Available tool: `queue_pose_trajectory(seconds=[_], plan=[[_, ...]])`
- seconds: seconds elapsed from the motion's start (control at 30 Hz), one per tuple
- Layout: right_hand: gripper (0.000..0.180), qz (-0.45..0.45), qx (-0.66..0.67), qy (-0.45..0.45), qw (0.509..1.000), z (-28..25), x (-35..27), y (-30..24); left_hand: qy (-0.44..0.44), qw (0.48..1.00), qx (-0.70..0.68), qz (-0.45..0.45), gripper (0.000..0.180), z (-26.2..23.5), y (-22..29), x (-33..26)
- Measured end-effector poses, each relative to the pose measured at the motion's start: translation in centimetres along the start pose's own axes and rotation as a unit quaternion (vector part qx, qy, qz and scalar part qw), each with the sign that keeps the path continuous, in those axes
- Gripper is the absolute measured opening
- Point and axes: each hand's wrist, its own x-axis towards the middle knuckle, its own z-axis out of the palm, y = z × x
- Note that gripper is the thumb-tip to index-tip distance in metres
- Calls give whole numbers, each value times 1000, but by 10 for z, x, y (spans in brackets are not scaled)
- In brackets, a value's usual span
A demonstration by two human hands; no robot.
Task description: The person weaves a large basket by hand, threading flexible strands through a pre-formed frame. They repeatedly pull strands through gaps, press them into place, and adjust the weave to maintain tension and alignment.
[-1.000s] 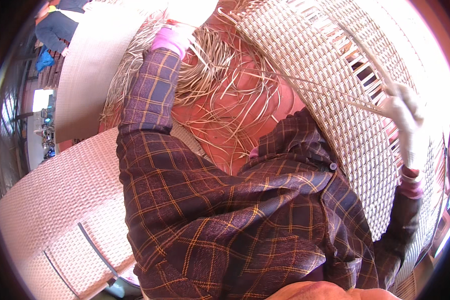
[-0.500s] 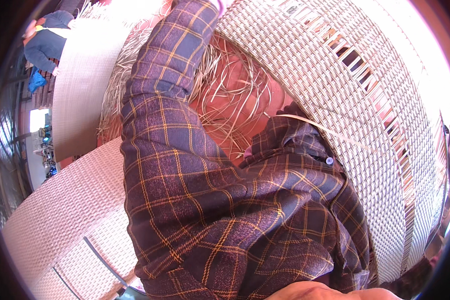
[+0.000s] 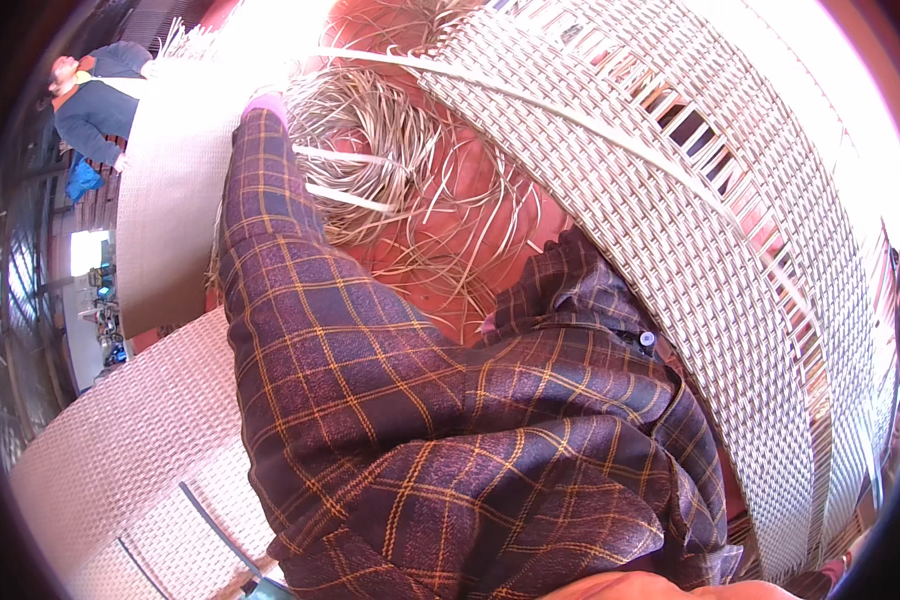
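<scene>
My left arm, in a dark plaid sleeve, stretches up to the upper left. Beyond its pink cuff, my left hand (image 3: 281, 80) is washed out by glare, so its fingers cannot be read. It is nearest a tangled heap of thin pale weaving strands (image 3: 380, 135) on a reddish surface. A long pale strip (image 3: 580, 122) runs from near that hand rightward across a curved woven panel (image 3: 650, 210), which has a band of open slots. At the lower right rim, only a dark reddish sleeve and a sliver of my right hand (image 3: 857, 547) show; its fingers are unclear.
Another pale woven sheet (image 3: 170, 200) stands at the left, and a broad woven piece with dark straps (image 3: 140, 450) lies at lower left. A co-worker in dark clothes (image 3: 100, 115) is at the far upper left. Loose strands lie on the reddish surface (image 3: 410, 265).
My left arm has swung left, uncovering more of the strand heap. The long pale strip now stretches across the woven panel toward the upper left. The co-worker is more upright.
</scene>
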Motion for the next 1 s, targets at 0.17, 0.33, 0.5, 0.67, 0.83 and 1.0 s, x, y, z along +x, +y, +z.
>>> queue_pose_trajectory(seconds=[0.17, 0.33, 0.5, 0.67, 0.83, 1.0], plan=[[37, 44, -65, 129, 989, -88, -7, 41, 29, 999, 36, -6, 31, -9, 1, 9], [37, 109, -9, 259, 960, -134, -3, 43, 119, 982, 29, 146, 32, -29, 105, 57], [35, 62, 31, 66, 995, -49, 40, -68, 202, 884, -55, 418, 34, -50, 282, 69], [35, -46, -49, -166, 984, 61, 45, -143, 231, 819, -241, 467, 32, -67, 363, 63], [26, -84, -118, -218, 965, 29, 59, -82, 250, 827, -318, 391, 19, -53, 379, 62], [37, -100, -260, -10, 960, -153, 106, 23, 265, 870, -153, 387, 19, -19, 315, 80]])
